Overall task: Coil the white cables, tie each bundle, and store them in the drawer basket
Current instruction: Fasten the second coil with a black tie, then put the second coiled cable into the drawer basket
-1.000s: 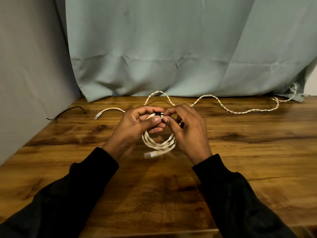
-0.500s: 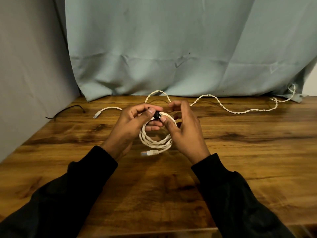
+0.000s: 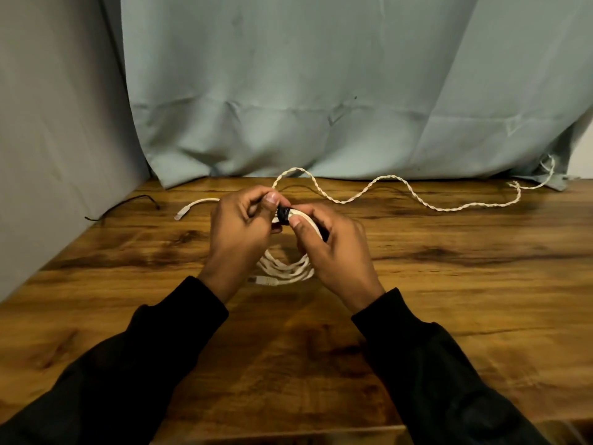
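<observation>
A coiled white cable [image 3: 288, 268] hangs between my hands above the wooden table [image 3: 449, 284], its plug end sticking out at the bottom. A small black tie [image 3: 284, 213] wraps the top of the coil. My left hand [image 3: 240, 229] pinches the tie with thumb and forefinger. My right hand [image 3: 333, 248] grips the coil's right side, its thumb pressing beside the tie. A long twisted white cable [image 3: 417, 200] lies uncoiled along the back of the table. One more white cable end [image 3: 189, 208] lies to the left. No drawer basket is in view.
A thin black wire [image 3: 128, 203] lies at the table's back left corner. A pale blue curtain [image 3: 321, 91] hangs behind the table and a grey wall stands at the left. The table's front edge runs along the bottom of the view.
Both hands have shifted slightly up and away with the coil. My left thumb now sits on top of the black tie, and my right thumb has moved closer against it.
</observation>
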